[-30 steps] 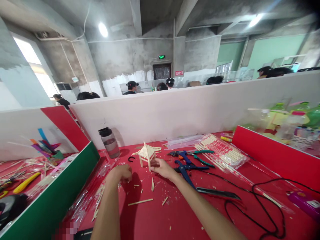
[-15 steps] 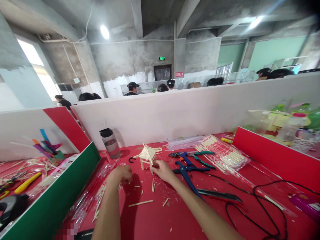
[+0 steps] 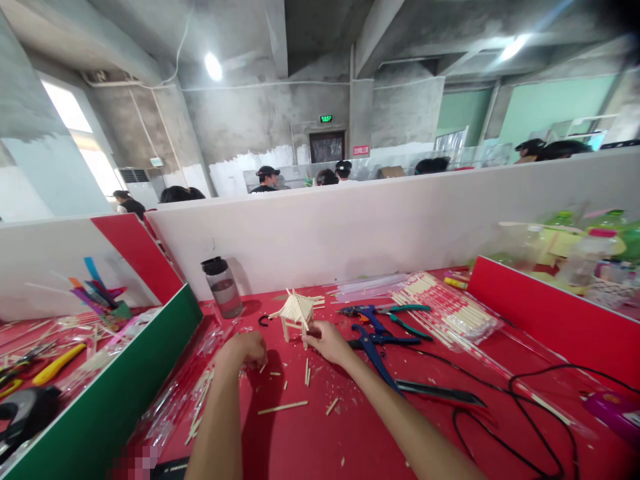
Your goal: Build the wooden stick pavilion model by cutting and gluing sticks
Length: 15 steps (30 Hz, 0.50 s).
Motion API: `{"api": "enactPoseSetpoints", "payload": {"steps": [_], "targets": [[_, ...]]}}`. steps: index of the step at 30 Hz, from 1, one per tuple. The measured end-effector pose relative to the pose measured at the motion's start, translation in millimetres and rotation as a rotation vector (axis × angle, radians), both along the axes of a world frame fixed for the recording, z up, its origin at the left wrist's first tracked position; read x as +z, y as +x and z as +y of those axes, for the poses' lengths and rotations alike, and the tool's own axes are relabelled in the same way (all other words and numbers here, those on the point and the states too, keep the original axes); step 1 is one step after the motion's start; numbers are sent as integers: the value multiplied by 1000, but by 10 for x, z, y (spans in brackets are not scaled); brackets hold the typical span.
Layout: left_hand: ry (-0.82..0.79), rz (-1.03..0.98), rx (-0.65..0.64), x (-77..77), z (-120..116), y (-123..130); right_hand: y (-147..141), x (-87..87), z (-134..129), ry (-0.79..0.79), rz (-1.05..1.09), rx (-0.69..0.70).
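A small pavilion-like model of pale wooden sticks stands upright on legs on the red table. My right hand is at its right side, fingers closed around one of the legs. To the left of the model, my left hand is curled low over the table, with a short bit of stick at its fingertips. Loose cut sticks, among them a longer one, lie in front of the model.
A water bottle stands back left beside a black hook. Blue-handled tools, a black cutter, a cable and bundled sticks lie right. Green and red dividers flank the table; people sit beyond the white partition.
The whole view has shifted slightly. Both hands keep nearly the same places, the right one at the model's leg and the left one curled beside it.
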<state>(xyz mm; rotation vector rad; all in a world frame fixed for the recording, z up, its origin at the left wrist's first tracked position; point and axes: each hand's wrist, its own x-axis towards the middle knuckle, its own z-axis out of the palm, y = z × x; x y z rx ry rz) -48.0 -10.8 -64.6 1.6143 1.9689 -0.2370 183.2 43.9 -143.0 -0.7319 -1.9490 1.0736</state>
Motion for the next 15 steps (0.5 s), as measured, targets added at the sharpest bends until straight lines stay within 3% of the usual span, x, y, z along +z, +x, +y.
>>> {"api": "enactPoseSetpoints", "payload": {"steps": [7, 15], "targets": [[-46, 3, 59, 49, -9, 81, -2, -10, 10, -4, 7, -12], [-16, -46, -19, 35, 49, 292, 38, 5, 31, 1, 2, -49]]}}
